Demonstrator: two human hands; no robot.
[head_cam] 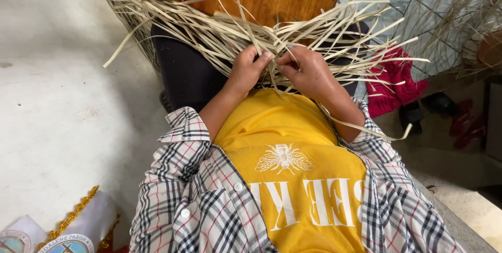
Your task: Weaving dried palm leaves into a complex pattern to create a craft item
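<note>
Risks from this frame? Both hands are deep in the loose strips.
1. The pale flat strips fan out loose on both sides, so free ends may tangle or slip out of the weave.
2. Left hand and right hand pinch close together at one spot; stiff strip edges might nick the fingers.
3. One strip trails over the right forearm by the plaid sleeve and may snag there.

Head camera, looking steeply down, close over lap.
</note>
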